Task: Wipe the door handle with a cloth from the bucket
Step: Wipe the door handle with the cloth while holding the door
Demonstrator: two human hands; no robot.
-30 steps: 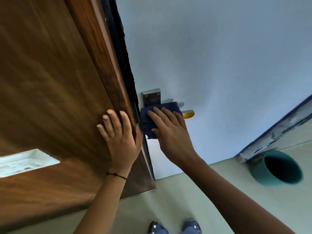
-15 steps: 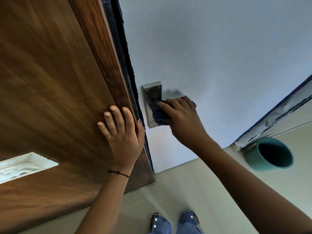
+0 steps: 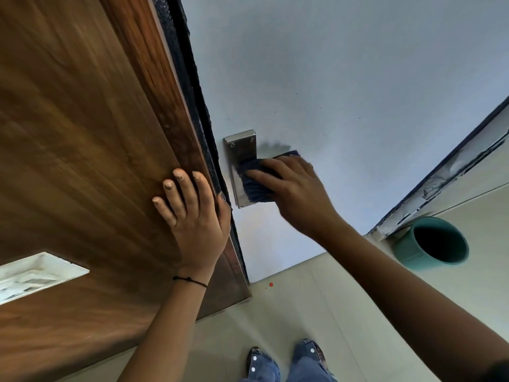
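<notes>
A dark blue cloth (image 3: 254,183) is pressed over the door handle by my right hand (image 3: 298,193), which grips it. The lever itself is hidden under the cloth and hand. Only the handle's steel backplate (image 3: 240,150) shows, fixed to the pale blue door (image 3: 344,86) near its left edge. My left hand (image 3: 194,216) lies flat with fingers spread on the brown wooden panel (image 3: 82,133) beside the door edge, holding nothing. The teal bucket (image 3: 432,244) stands on the floor at the right, with a dark inside.
A black seal strip (image 3: 192,86) runs along the door edge between wood and blue door. The floor (image 3: 303,307) is pale tile, with my two feet (image 3: 286,362) at the bottom. A worn door frame (image 3: 451,166) runs diagonally at the right.
My right hand slid the cloth from the lever's base toward its outer end, covering the golden tip, and now holds it bunched over the lever. My left hand stayed on the wood.
</notes>
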